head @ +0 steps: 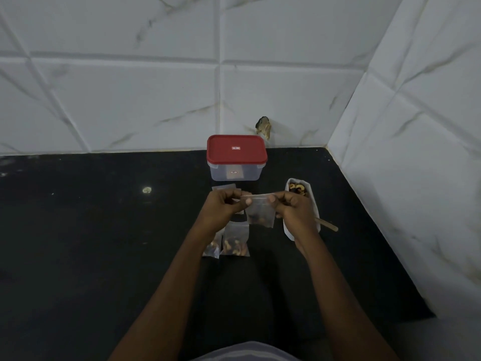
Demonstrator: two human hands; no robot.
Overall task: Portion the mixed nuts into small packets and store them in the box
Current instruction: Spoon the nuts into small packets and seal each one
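Observation:
A small clear packet [260,213] with nuts at its bottom hangs between my hands above the black counter. My left hand [223,204] pinches its top edge on the left and my right hand [294,207] pinches the top edge on the right. Two filled packets [233,243] lie on the counter below my left hand. Empty packets [223,188] lie just behind my hands. A white tray of mixed nuts [299,190] sits partly under my right hand, with a wooden spoon handle [329,225] sticking out to the right. The clear box with a red lid [236,158] stands shut by the wall.
The black counter [104,230] ends at tiled walls behind and on the right, which meet in a corner. A chipped hole [264,126] marks the back wall above the box. A small pale speck [147,189] lies on the counter to the left.

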